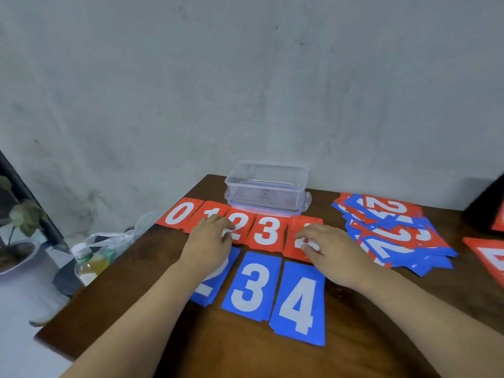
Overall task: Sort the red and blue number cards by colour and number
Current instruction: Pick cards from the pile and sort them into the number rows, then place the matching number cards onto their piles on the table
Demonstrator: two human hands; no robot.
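Red row (266,231) 0–4 lay above blue cards (249,287) 2–4 on the worktop (381,323). Left grip (210,241) rested bent-fingered on red 2 (240,227), right grip (331,253) on red 4 (293,251); no pinch could be confirmed. Edges were best squared against neighbouring cards.

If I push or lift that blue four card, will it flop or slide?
The blue 4 card lies flat with crisp edges, so probably thin, light, fairly stiff. On the smooth wooden table it would likely slide when pushed; lying flush, its edge may be awkward to pinch.
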